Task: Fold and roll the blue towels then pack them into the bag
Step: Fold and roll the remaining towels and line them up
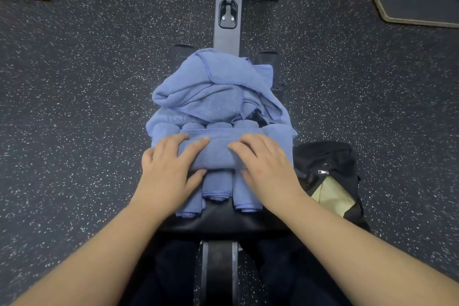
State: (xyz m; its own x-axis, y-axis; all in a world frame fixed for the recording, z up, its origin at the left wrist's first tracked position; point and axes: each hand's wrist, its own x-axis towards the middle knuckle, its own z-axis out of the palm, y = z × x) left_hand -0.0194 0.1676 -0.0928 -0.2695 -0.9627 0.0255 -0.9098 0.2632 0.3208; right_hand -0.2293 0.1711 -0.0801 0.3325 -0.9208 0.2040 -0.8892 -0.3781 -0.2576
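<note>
Left hand [167,173] and right hand [267,166], fingers spread flat, pressing rolled towel [218,154] across bench pad [223,221]; loose towels [213,87] heaped behind, black bag [327,176] at right edge.

I have both bare forearms reaching forward from the near edge, converging toward the middle. My left hand [167,169] lies palm down, fingers [196,146] spread and slightly curved, thumb tucked underneath. My right hand [267,166] mirrors it just beside, fingers pointing left.
</note>
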